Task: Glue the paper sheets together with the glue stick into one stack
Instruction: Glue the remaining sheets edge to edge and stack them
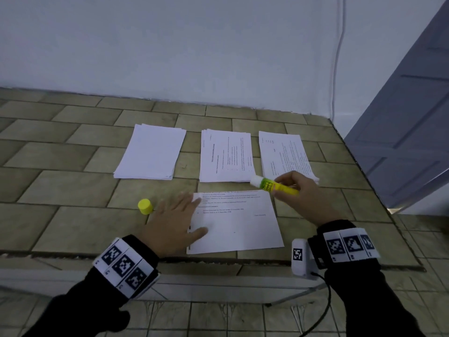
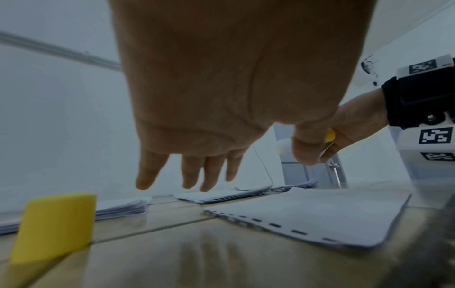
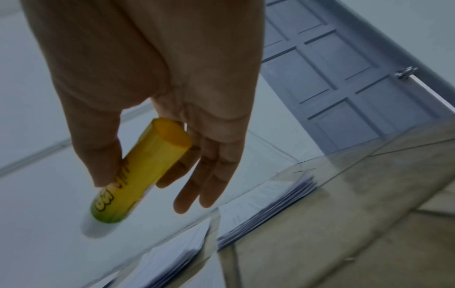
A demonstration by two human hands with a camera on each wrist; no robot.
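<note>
While the right hand [image 1: 298,193] pinches the uncapped glue stick [image 1: 274,185] between thumb and fingers at centre right of the head view, the left hand [image 1: 177,222] lies flat with straight fingers at the left edge of a printed sheet [image 1: 240,224]. Left of it stands the yellow cap [image 1: 145,207]; three paper stacks [image 1: 150,153] lie above on the tiled table [image 1: 60,186].

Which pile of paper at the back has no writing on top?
The leftmost pile, the one farthest from the door. Its top sheet is blank white, while the middle pile and right pile show lines of printed text.
</note>
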